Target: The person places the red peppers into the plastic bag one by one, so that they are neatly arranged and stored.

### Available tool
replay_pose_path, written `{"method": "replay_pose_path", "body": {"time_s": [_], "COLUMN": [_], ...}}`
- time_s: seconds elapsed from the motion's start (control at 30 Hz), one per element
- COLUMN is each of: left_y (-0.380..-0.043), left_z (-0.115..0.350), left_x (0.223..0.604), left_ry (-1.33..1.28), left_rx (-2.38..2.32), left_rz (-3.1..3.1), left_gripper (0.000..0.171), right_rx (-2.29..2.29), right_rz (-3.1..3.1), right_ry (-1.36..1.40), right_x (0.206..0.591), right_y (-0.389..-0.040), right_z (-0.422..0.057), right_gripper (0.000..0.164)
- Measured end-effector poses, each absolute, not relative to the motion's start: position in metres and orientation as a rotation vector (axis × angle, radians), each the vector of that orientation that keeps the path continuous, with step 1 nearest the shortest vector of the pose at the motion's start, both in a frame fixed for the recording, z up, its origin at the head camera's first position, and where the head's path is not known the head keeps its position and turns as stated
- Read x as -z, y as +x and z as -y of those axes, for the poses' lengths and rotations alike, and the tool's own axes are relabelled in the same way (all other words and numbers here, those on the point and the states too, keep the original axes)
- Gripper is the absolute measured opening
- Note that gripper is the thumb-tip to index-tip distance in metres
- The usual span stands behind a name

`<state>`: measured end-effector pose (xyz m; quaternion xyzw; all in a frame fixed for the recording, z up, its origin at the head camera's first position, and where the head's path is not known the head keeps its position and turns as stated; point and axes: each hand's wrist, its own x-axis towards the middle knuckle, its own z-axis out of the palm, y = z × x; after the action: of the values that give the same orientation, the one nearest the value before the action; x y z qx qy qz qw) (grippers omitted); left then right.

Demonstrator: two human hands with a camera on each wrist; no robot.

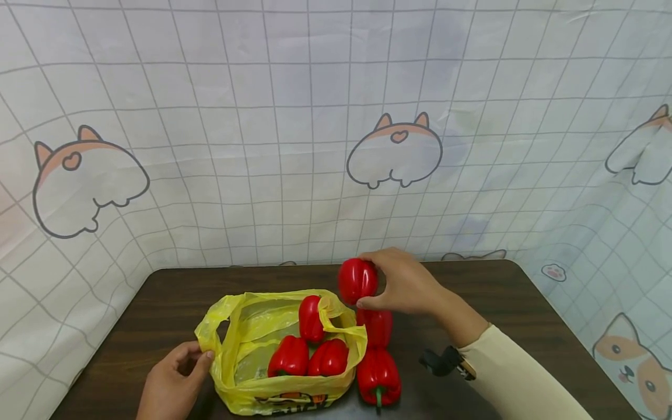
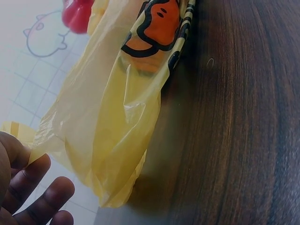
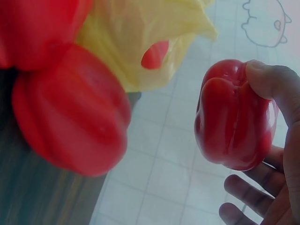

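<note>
My left hand (image 1: 175, 379) pinches the left edge of a yellow plastic bag (image 1: 223, 373), thumb against fingers, as the left wrist view also shows. The bag's mouth gapes upward, and three red bell peppers lie inside, one of them a front-left bell pepper (image 1: 289, 356). Above the bag's right rim, my right hand (image 1: 406, 286) grips another red bell pepper (image 1: 357, 281) between thumb and fingers, raised off the table. Beside the bag on the right sit two more red peppers, a front pepper (image 1: 378, 376) with a green stem and a rear pepper (image 1: 375, 328) behind it.
All of this stands on a dark wooden table (image 1: 173, 303). A white gridded cloth (image 1: 294, 146) with cartoon corgis hangs behind and along the sides. A dark strap (image 1: 446, 361) circles my right wrist over a cream sleeve (image 1: 514, 373).
</note>
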<state>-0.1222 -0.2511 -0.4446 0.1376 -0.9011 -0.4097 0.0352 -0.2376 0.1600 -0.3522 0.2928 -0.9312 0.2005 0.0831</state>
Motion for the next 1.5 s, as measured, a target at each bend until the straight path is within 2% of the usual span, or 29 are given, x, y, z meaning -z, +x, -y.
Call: {"method": "replay_pose_path", "body": {"time_s": [0.6, 1.0, 1.5], "left_y": [-0.121, -0.12, -0.12], "left_z": [0.254, 0.251, 0.251], "left_x": [0.446, 0.447, 0.447], "left_ry": [0.42, 0.425, 0.424], "left_rx": [1.255, 1.251, 1.259], "left_rz": [2.754, 2.726, 2.733], "left_gripper": [0.049, 0.039, 0.041], "right_rx": [-0.585, -0.626, -0.596], "right_rz": [2.792, 2.808, 2.856], "right_ry": [0.94, 0.983, 1.011], "right_x": [0.35, 0.346, 0.347], "right_y": [-0.241, -0.239, -0.239], "right_z": [-0.117, -0.095, -0.069], "right_gripper": [0.078, 0.077, 0.077]}}
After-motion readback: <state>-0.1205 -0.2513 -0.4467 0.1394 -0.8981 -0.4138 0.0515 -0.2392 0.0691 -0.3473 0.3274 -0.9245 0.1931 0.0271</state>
